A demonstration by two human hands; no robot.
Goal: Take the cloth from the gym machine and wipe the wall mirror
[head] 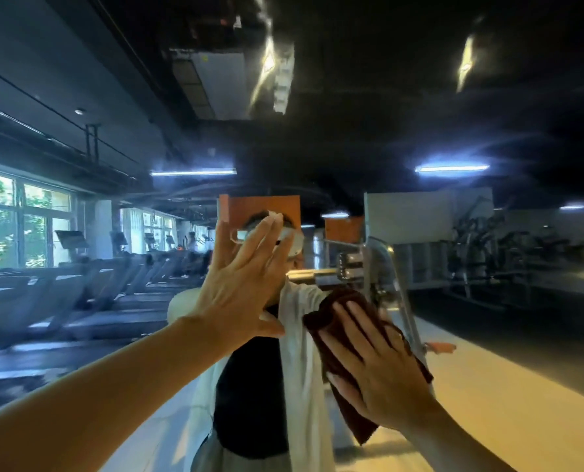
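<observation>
Both bare forearms reach up from the lower frame. Right of centre, the right hand presses a dark brown cloth flat against the wall mirror, fingers straight. At centre, the left hand is raised, fingers spread wide, holding nothing.

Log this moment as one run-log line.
stage: wiping mirror | right hand: flat, pressing cloth to glass | left hand: open, fingers spread against mirror | cloth: dark brown
</observation>
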